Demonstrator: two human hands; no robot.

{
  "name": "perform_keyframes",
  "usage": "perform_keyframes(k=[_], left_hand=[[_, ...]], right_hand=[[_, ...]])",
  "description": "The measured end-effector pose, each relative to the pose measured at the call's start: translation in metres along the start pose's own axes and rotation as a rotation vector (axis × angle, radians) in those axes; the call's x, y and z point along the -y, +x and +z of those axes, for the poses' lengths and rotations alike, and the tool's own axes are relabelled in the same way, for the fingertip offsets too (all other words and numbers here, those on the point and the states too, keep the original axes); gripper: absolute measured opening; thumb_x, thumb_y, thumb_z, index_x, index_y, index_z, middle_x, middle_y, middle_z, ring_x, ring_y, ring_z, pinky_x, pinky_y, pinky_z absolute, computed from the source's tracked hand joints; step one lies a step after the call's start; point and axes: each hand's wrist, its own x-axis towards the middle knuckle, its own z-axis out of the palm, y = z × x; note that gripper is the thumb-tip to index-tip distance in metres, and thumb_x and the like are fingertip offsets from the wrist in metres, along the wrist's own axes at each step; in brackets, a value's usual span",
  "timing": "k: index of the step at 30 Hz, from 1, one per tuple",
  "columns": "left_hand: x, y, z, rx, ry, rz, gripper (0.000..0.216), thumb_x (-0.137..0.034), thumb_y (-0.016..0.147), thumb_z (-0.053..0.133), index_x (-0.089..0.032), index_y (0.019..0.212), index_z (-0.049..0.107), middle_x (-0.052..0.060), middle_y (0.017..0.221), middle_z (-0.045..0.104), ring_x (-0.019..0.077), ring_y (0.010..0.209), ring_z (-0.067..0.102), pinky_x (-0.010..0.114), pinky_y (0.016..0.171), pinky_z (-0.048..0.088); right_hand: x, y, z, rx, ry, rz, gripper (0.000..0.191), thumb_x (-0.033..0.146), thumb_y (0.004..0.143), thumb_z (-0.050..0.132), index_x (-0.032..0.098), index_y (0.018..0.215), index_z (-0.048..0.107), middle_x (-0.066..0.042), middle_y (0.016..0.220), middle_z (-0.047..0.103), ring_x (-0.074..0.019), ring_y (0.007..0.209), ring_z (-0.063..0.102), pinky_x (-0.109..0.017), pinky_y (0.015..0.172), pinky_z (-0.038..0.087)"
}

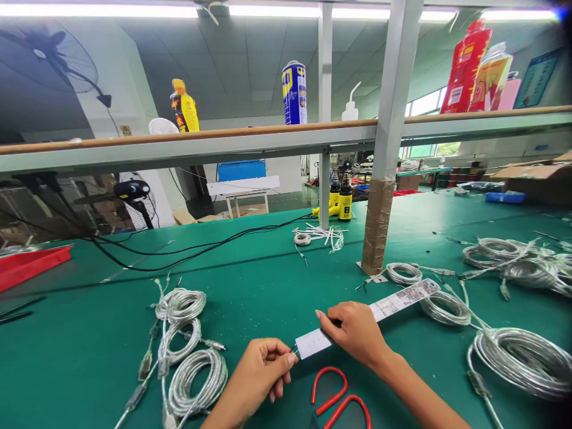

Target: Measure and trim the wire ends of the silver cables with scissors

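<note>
My left hand (263,370) is closed in a pinch at the near end of a ruler. Thin wire ends (294,348) poke out from between its thumb and fingertips, close to the ruler's edge; the rest of the wire is hidden. My right hand (357,333) is closed over the middle of the flat, pale ruler (397,302), which slants up to the right across the green mat. Just below the hands lie red-handled scissors (342,390), their blades mostly out of view. Coiled clear-jacketed cables (196,381) rest left of my left hand.
More cable coils (527,357) lie at the right. A tape-wrapped post (378,226) rises from the table beyond the ruler. Yellow heat guns (344,204) stand at the back, with black cords (214,245) running left. A shelf (250,136) crosses overhead. A red tray (36,265) sits far left.
</note>
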Motion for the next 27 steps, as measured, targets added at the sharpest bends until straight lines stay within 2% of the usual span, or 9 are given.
perform_keyframes(k=[5, 11, 16, 27], left_hand=[[0.0009, -0.0018, 0.005, -0.055, 0.072, 0.019, 0.029, -0.042, 0.064, 0.056, -0.013, 0.064, 0.053, -0.004, 0.045, 0.05, 0.0054, 0.03, 0.038, 0.016, 0.029, 0.025], [-0.0059, -0.0051, 0.0093, -0.097, 0.154, 0.023, 0.025, -0.038, 0.063, 0.056, -0.013, 0.059, 0.056, -0.006, 0.037, 0.044, 0.0049, 0.03, 0.029, 0.018, 0.033, 0.018], [-0.0065, -0.005, 0.0079, -0.064, 0.134, 0.048, 0.024, -0.034, 0.063, 0.058, -0.011, 0.056, 0.059, -0.007, 0.035, 0.039, 0.0061, 0.035, 0.03, 0.019, 0.038, 0.017], [-0.0032, -0.0017, 0.0047, 0.013, 0.079, 0.016, 0.034, -0.044, 0.06, 0.061, -0.011, 0.058, 0.061, -0.007, 0.034, 0.042, 0.0044, 0.031, 0.028, 0.018, 0.036, 0.017]], right_hand=[[0.0015, 0.0003, -0.0002, 0.004, 0.02, -0.007, 0.048, 0.035, 0.083, 0.038, 0.016, 0.04, 0.047, 0.001, 0.039, 0.046, -0.0081, 0.04, 0.038, -0.027, 0.048, 0.013], [0.0015, 0.0005, -0.001, 0.009, 0.029, -0.002, 0.048, 0.035, 0.083, 0.037, 0.016, 0.04, 0.046, 0.001, 0.038, 0.045, -0.008, 0.04, 0.037, -0.026, 0.047, 0.013], [0.0026, -0.0002, -0.0006, -0.001, 0.034, -0.023, 0.049, 0.036, 0.083, 0.037, 0.015, 0.039, 0.046, 0.001, 0.038, 0.045, -0.0078, 0.04, 0.036, -0.026, 0.047, 0.013], [0.0025, -0.0005, 0.0009, 0.01, 0.016, -0.028, 0.049, 0.036, 0.083, 0.037, 0.015, 0.04, 0.047, 0.001, 0.039, 0.047, -0.0079, 0.04, 0.037, -0.026, 0.047, 0.014]])
